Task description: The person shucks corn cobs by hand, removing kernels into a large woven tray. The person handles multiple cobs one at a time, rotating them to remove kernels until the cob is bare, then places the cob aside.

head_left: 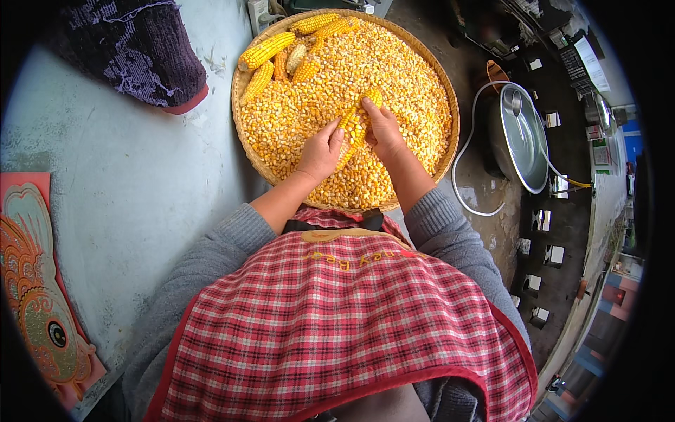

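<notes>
A round woven bamboo tray (454, 113) lies before me, spread with loose yellow corn kernels (406, 68). Over its middle, my right hand (386, 131) grips a yellow corn cob (373, 96), the thumb pressed on it near its far end. My left hand (322, 152) holds the nearer part of the corn, its fingers partly hidden. Kernels show between the two hands; whether a second cob is held there I cannot tell. Several whole cobs (268, 50) are piled at the tray's far left rim, one of them paler (296, 58).
Left of the tray stands a pale wall (132, 174) with a dark knitted cloth (142, 58) and a red fish decoration (47, 311). On the right are a metal basin (522, 142) with a ladle (512, 103), a white hose (460, 174) and an orange bucket (494, 73).
</notes>
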{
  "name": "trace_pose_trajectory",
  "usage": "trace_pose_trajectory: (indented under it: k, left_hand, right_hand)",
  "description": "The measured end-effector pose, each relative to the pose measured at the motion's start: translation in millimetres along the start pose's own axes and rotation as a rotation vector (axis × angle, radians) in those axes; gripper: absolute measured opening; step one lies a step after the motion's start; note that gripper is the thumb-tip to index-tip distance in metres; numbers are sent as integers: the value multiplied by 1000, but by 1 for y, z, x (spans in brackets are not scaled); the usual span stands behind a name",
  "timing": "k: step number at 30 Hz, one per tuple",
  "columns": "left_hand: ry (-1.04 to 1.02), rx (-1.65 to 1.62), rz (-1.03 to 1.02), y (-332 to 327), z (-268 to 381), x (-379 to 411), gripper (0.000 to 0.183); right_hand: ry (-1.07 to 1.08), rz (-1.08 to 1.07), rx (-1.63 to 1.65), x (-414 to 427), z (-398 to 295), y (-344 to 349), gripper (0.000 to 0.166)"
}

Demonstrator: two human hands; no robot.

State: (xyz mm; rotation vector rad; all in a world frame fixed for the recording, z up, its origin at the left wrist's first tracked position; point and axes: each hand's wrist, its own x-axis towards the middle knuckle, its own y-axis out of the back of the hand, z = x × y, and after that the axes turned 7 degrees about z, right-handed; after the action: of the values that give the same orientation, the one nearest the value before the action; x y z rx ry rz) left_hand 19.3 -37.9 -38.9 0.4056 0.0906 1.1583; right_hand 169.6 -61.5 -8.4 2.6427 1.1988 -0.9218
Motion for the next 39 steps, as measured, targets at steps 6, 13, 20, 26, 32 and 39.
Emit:
trace_pose_trajectory:
  k: [6, 13, 20, 26, 32, 39]
  left_hand:
    - [-10, 18, -16, 2, 0, 0, 39]
    - [102, 42, -87, 8, 5, 2, 40]
    - [74, -27, -44, 3, -4, 4, 41]
    - [17, 5, -24, 1, -4, 1, 39]
    - [3, 55, -45, 1, -2, -3, 38]
    - [-42, 109, -30, 3, 2, -1, 38]
  right_hand:
    - [61, -5, 10, -4, 4, -2, 19]
    - [-21, -116, 61, 4, 7, 9, 17]
    - [-91, -102, 250, 5, 5, 12, 24]
    - [-24, -57, 69, 1, 6, 6, 24]
    - [1, 137, -107, -8, 4, -8, 29]
    - [-29, 82, -110, -7, -5, -5, 26]
